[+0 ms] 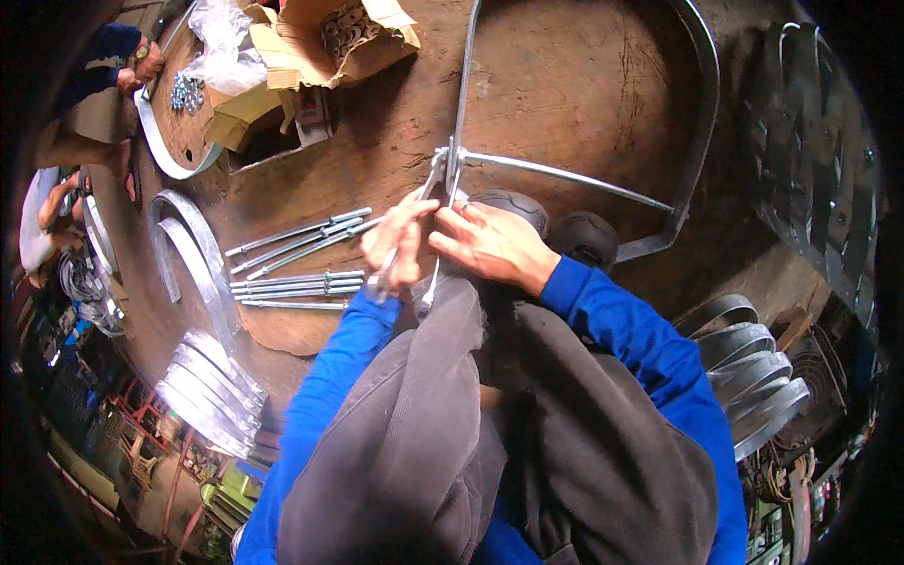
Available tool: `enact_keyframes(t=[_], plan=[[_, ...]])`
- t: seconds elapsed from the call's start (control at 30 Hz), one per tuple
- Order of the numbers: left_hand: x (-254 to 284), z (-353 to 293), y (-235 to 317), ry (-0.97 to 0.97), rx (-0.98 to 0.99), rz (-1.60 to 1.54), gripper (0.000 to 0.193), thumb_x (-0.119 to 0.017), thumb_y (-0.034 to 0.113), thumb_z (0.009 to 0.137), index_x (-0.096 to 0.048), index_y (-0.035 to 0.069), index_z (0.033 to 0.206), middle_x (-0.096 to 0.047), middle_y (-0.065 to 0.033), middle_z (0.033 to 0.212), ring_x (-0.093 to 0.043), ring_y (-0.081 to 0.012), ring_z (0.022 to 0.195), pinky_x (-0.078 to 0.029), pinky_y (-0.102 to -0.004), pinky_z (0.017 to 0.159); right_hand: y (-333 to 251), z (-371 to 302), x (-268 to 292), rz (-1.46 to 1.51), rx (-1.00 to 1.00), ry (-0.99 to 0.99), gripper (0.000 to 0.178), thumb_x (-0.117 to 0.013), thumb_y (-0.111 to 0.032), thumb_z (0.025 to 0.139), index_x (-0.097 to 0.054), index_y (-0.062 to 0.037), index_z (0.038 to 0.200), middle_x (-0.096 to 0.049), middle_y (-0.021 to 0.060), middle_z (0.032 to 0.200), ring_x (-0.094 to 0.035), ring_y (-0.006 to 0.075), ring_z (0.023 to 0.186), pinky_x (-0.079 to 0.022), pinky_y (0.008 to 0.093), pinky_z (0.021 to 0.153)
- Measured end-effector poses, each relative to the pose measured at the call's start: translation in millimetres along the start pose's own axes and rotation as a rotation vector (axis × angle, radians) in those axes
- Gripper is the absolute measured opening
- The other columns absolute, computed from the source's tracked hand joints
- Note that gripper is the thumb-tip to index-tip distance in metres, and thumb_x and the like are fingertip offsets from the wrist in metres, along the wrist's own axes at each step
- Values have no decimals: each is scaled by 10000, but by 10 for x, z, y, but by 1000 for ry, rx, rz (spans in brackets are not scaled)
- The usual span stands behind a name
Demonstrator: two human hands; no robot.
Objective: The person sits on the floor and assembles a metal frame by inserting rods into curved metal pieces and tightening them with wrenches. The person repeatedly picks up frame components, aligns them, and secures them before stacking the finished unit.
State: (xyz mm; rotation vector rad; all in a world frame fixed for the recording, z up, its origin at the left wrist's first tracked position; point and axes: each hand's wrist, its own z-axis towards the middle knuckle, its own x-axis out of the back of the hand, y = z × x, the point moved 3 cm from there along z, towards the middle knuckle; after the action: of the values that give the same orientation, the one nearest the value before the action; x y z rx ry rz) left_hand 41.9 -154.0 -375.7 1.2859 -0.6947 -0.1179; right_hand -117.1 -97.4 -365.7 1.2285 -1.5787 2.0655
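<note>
A bent flat metal strap [708, 75] forms a wide loop in front of me, with a threaded rod [574, 177] running across it. At the rod's left end, my left hand [403, 240] is closed around a silver wrench [437, 175], whose head meets the strap there. My right hand [494, 243] is beside it, fingers curled around a second slim wrench-like tool [433, 282] that points down toward my knee. The fingers partly cover both tools and the joint.
Several threaded rods [301, 282] lie to the left. Behind them stands an open cardboard box [282, 56] of metal parts. Bent straps [193, 245] are at left, stacked ones [753, 367] at right. Another person's hands [139, 66] work at the upper left.
</note>
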Motion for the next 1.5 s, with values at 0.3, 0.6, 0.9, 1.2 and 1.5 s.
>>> enact_keyframes(t=[0.3,0.6,0.9,1.2,1.5], plan=[[87,1437,101,-522,484,14,352,-430,311,1021,-616,15,1069,-677,-101,936,-669,-165,934,-575,-293,679,6,15,19,1,-13,-52,182,-507,-215,870,-572,-108,1002,-544,97,1018,-590,252,1021,-523,354,866],[-239,2186,-284,-792,720,-66,393,-459,325,969,-631,-26,938,-701,-119,795,-696,-233,666,-595,-342,509,-2,25,66,21,-14,-74,183,-502,-214,878,-563,-97,1004,-557,109,1030,-589,265,1031,-515,357,874],[-397,2165,-837,-836,769,14,419,-388,306,997,-595,-58,1001,-704,-175,840,-696,-288,654,-599,-363,510,-8,35,22,9,-15,-87,182,-515,-216,877,-563,-100,1008,-560,115,1059,-595,270,1031,-517,362,872],[-258,1692,-146,-513,477,155,400,-365,294,1005,-590,-23,915,-679,-108,768,-662,-219,639,-567,-322,567,-6,15,17,-28,9,-48,201,-534,-248,866,-569,-108,1006,-556,105,1036,-594,257,1030,-519,358,866],[2,224,24,-93,227,-99,422,-381,308,1031,-645,-18,1000,-663,-165,1145,-635,-281,1084,-495,-381,936,-15,25,11,-28,16,-46,203,-532,-231,859,-566,-97,1007,-562,113,1030,-602,257,977,-525,354,833]])
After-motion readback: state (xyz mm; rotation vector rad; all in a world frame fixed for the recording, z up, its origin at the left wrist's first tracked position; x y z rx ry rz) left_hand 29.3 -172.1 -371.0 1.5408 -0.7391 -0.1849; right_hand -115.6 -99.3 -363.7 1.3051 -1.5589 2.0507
